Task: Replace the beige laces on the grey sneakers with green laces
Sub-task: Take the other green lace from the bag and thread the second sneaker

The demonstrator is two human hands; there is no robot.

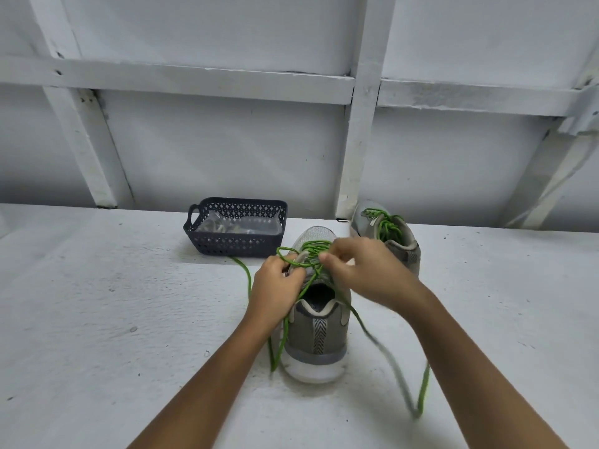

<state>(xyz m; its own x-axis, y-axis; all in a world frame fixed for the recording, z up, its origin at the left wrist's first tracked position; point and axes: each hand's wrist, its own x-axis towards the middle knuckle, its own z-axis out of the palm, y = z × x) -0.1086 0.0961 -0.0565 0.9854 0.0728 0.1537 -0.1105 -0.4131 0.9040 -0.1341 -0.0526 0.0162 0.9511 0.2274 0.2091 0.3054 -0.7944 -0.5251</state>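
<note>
Basket [233, 246] sits at eleven o'clock from the shoe you are working on. The pale cords [216, 227] inside look to me like the removed beige laces, so leave them be. Just right of it, one end of the green lace [249, 280] trails over the table [97, 319] from the basket's foot and drops past the heel at seven o'clock.

Your left hand [275, 283] is at the shoe's nine o'clock side, fingers curled and pinching the lace beside the upper eyelets. The near sneaker [316, 332] stands at centre with its heel toward you. Green crossings already cover the tongue, so I judge you are on the top rows. Your right hand [369, 273] is at two o'clock of the collar, thumb and forefinger closed on the lace just above the tongue. Beyond it, at one o'clock, the far sneaker [364, 220] already wears green. The other tail [423, 393] swings out to five o'clock, blurred.

Use the left pinch as an anchor so the lower crossings do not slacken. Feed the tip squarely through the eyelet, then draw the slack evenly. Compare both ends before tying, because the left one seems long. Watch that neither end catches under the sole.
</note>
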